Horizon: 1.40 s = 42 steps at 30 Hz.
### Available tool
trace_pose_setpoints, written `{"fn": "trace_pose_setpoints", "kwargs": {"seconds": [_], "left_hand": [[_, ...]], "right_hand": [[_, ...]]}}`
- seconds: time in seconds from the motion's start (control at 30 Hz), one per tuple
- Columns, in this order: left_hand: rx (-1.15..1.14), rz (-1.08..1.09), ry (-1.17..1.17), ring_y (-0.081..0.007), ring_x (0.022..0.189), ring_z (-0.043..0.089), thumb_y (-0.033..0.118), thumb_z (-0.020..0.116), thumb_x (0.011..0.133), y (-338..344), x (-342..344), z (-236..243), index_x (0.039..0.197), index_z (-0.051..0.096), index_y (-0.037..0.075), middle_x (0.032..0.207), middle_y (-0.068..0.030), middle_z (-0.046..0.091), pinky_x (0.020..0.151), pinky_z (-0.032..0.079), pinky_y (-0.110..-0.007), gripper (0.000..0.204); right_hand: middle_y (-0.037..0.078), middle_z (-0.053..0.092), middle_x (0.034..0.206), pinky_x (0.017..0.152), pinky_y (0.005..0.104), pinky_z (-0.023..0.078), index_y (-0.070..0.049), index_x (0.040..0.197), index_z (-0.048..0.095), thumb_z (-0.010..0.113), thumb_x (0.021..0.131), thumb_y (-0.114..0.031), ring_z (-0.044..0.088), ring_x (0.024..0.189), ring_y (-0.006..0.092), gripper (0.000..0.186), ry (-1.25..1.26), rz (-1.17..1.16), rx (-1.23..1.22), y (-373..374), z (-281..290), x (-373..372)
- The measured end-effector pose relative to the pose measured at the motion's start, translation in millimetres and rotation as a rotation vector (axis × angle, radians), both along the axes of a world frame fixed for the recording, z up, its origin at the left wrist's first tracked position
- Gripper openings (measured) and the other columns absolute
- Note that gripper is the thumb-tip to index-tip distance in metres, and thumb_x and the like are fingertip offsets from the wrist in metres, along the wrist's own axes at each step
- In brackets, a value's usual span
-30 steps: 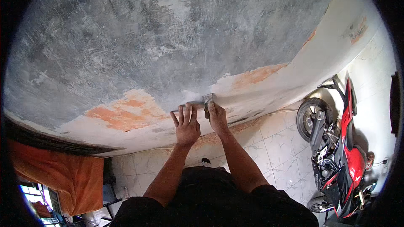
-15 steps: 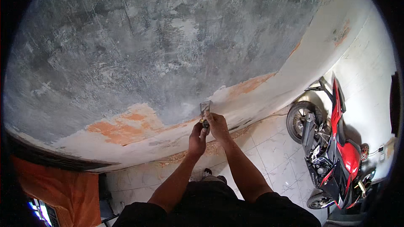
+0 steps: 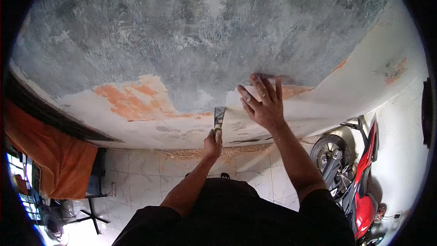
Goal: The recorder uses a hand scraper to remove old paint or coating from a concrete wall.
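My left hand (image 3: 213, 144) is wrapped round the handle of a putty knife (image 3: 220, 115), its flat blade pointing up at the wall. The blade lies by the lower edge of the grey scraped area (image 3: 182, 41); whether it touches the wall I cannot tell. To the right, my right hand (image 3: 266, 107) is spread with fingers apart against or just in front of the wall, holding nothing. Its fingertips reach the grey surface next to a strip of exposed orange (image 3: 293, 91). A larger orange patch (image 3: 129, 100) shows left of the knife, above white paint.
A red and black motorcycle (image 3: 364, 205) stands at the right by the white side wall. Orange cloth (image 3: 63, 164) hangs at the lower left, beside a dark stand with legs (image 3: 93, 218). Crumbled debris (image 3: 191, 154) lies along the wall's foot on pale floor tiles (image 3: 145, 173).
My right hand has left the putty knife and moved up and right to the wall, fingers opening. The left hand keeps the knife. The whole view has shifted.
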<state>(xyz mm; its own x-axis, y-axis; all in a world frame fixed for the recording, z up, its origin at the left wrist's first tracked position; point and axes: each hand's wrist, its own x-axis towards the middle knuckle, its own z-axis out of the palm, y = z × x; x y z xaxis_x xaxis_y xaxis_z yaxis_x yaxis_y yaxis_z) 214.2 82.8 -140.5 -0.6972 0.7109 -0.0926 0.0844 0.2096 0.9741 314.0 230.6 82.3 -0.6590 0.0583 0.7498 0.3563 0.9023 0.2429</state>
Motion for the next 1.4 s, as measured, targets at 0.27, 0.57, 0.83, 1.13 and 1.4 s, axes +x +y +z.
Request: {"fn": "trace_pose_setpoints", "kwargs": {"seconds": [0.27,0.57,0.83,1.13,1.4], "left_hand": [[0.036,0.217,-0.021,-0.0337,0.06,0.057,0.041,0.047,0.091,13,27,-23,0.088,0.055,0.0,0.065,-0.0165,0.057,0.056,0.044,-0.04,0.042],[0.01,0.205,0.124,-0.0381,0.069,0.059,0.038,0.048,0.091,26,30,45,0.094,0.058,0.001,0.073,-0.0216,0.059,0.06,0.045,-0.044,0.038],[0.148,0.292,-0.139,-0.0092,0.052,0.043,0.036,0.051,0.092,18,38,-39,0.091,0.058,0.002,0.058,-0.0018,0.049,0.049,0.038,-0.027,0.035],[0.065,0.239,-0.103,-0.0134,0.054,0.047,0.039,0.047,0.093,19,43,-38,0.083,0.055,0.001,0.058,-0.0048,0.05,0.05,0.039,-0.032,0.04],[-0.034,0.236,-0.036,-0.0287,0.061,0.055,0.047,0.044,0.092,-4,51,-43,0.091,0.057,-0.001,0.066,-0.017,0.056,0.057,0.043,-0.04,0.049]], "right_hand": [[-0.001,0.026,0.147,0.111,0.0514,0.005,-0.038,0.131,0.044,0.059,0.081,-0.038,0.016,0.138,0.0214,0.052,-0.004,0.06,0.18,37,-22,-6],[-0.002,0.028,0.147,0.112,0.0489,0.0,-0.04,0.13,0.045,0.057,0.082,-0.04,0.013,0.139,0.0216,0.049,0.041,0.072,0.137,41,-33,-6],[-0.002,0.029,0.146,0.112,0.0485,0.0,-0.04,0.129,0.046,0.054,0.083,-0.043,0.015,0.139,0.0217,0.046,0.085,0.06,0.174,40,-32,-14],[-0.002,0.029,0.146,0.112,0.0491,0.001,-0.04,0.131,0.045,0.051,0.085,-0.04,0.014,0.139,0.0217,0.046,0.099,0.082,0.167,41,-33,-14],[-0.002,0.027,0.147,0.112,0.0489,0.001,-0.04,0.132,0.043,0.052,0.085,-0.041,0.014,0.139,0.0218,0.048,0.1,0.065,0.18,41,-36,-13]]}}
